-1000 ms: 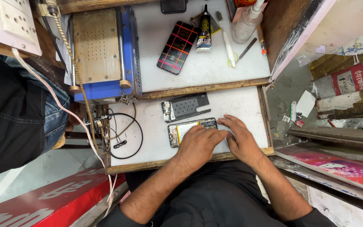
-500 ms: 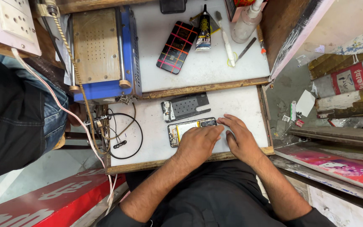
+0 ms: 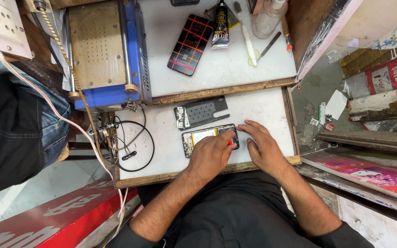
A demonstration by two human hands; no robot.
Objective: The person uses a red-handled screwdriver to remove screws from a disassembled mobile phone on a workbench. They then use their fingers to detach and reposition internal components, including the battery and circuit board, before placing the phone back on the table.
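An opened phone [image 3: 201, 137] with its innards showing lies flat on the white lower bench top [image 3: 263, 103]. My left hand [image 3: 212, 155] covers the phone's right half, its fingers curled around a small red-tipped tool [image 3: 229, 142]. Beside the phone's right end, my right hand [image 3: 263, 148] rests flat on the bench with its fingers spread, and it holds nothing. A detached dark perforated phone plate [image 3: 202, 112] lies just beyond the phone.
On the raised white shelf are a blue heating-plate machine [image 3: 102, 50], a phone in a plaid case [image 3: 190, 43], a glue tube [image 3: 220, 23], a clear bottle [image 3: 269, 16] and thin tools. A black cable loop [image 3: 134, 147] lies left. A person in jeans [image 3: 28, 124] stands at left.
Both hands stay at the opened phone. My left hand has shifted slightly over it; the right hand is almost unmoved.
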